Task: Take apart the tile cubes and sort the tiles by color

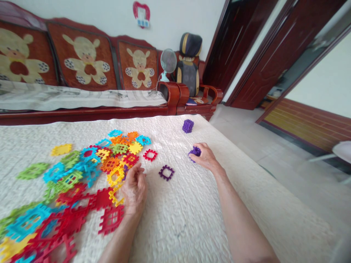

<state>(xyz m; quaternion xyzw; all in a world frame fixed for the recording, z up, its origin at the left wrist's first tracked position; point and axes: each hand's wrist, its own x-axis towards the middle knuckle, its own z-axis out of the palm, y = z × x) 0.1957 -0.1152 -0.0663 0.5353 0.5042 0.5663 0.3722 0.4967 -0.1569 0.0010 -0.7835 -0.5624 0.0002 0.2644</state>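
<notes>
My right hand [205, 157] is closed round a small stack of purple square tiles [194, 152] on the white quilted cover. Beyond it stands another purple tile stack [188, 126]. My left hand [135, 190] lies at the right edge of a heap of toothed plastic tiles, its fingers curled; whether they hold anything is hidden. A purple tile [125, 171] shows just left of those fingers, partly covered. Between my hands lies a single purple frame tile [166, 172], with a red frame tile [150, 155] farther back.
Red, blue, green, yellow and orange tiles spread over the left side, including a red window tile [112, 220] beside my left wrist. Behind the covered surface [178, 226] stand a wooden sofa [175, 96] and a small fan [168, 61]. The surface's right edge drops to the floor.
</notes>
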